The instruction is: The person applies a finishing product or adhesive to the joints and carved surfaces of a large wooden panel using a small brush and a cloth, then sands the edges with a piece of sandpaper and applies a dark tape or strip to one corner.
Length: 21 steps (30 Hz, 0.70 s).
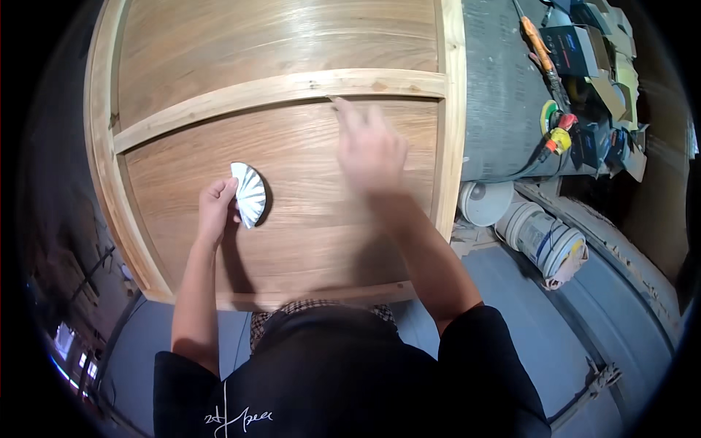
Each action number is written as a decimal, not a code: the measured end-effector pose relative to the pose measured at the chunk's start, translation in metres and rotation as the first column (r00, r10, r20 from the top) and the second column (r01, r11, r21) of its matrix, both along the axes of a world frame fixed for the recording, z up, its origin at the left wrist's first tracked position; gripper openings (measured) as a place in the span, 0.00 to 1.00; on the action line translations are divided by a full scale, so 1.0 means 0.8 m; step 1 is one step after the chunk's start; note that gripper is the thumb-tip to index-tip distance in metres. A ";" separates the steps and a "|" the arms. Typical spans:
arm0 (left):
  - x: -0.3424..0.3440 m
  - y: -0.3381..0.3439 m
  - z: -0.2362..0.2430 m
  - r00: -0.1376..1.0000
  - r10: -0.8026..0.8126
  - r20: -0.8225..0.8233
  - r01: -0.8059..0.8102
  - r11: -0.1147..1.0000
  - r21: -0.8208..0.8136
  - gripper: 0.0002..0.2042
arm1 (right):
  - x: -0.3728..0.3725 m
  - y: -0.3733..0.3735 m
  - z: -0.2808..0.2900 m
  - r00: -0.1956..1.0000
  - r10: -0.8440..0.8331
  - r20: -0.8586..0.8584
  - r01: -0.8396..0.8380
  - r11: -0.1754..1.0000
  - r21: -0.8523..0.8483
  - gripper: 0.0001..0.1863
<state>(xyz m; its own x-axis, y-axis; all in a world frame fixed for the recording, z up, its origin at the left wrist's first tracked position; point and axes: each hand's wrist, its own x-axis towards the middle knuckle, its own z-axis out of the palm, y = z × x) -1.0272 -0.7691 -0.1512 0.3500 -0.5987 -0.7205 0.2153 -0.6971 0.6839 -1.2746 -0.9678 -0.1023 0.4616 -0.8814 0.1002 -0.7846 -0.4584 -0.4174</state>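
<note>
A wooden panel (307,248) with pale raised rails lies in front of me. In my left hand (215,210), over the panel's left half, a half-round white sheet (249,196) with fan-like grey folds is pinched between thumb and fingers. It casts a shadow on the wood. My right hand (371,150) is farther right and farther away, its fingertips at the lower edge of the crosswise rail (292,87). Motion smears that hand, so whether anything small is in its fingers does not show.
Right of the panel, a grey surface (504,109) carries an orange-handled tool (537,44), a yellow-and-red power tool (559,139) with a cord, and several open boxes (569,51). Below it are a white bucket (487,202) and another bucket (544,237) lying tilted.
</note>
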 end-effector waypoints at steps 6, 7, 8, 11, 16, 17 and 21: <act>0.001 -0.001 -0.001 1.000 -0.006 -0.026 0.005 1.000 -0.017 0.13 | -0.137 -0.069 0.013 0.915 -0.388 -0.108 0.387 0.922 -0.034 0.16; 0.001 -0.003 -0.001 1.000 -0.013 -0.023 0.013 1.000 -0.019 0.13 | -0.149 -0.079 0.015 0.897 -0.424 -0.121 0.426 0.905 -0.011 0.15; -0.001 -0.004 0.003 0.999 -0.007 -0.037 0.006 1.000 -0.017 0.13 | -0.156 -0.084 0.017 0.902 -0.422 -0.086 0.425 0.905 0.022 0.15; -0.005 -0.009 0.007 1.000 0.005 -0.021 -0.005 1.000 -0.004 0.13 | -0.174 -0.106 -0.001 0.842 -0.356 0.406 0.319 0.935 0.158 0.16; -0.003 -0.007 0.009 1.000 0.009 -0.028 -0.009 1.000 0.001 0.13 | -0.159 -0.142 -0.007 0.643 -0.517 0.565 0.228 0.833 0.503 0.26; -0.003 -0.007 0.005 0.999 0.004 -0.039 -0.005 1.000 -0.016 0.13 | -0.165 -0.149 -0.011 0.724 -0.491 0.484 0.307 0.858 0.411 0.27; 0.000 -0.005 0.005 0.999 -0.001 -0.036 0.000 0.999 -0.033 0.13 | -0.166 -0.159 -0.009 0.859 -0.502 0.100 0.460 0.843 0.280 0.41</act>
<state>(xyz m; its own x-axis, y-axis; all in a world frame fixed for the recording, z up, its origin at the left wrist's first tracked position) -1.0273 -0.7733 -0.1473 0.3238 -0.6223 -0.7127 0.2401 -0.6746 0.6981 -1.4072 -1.0950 -0.1096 -0.0312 -0.9939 -0.1053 -0.7909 0.0890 -0.6055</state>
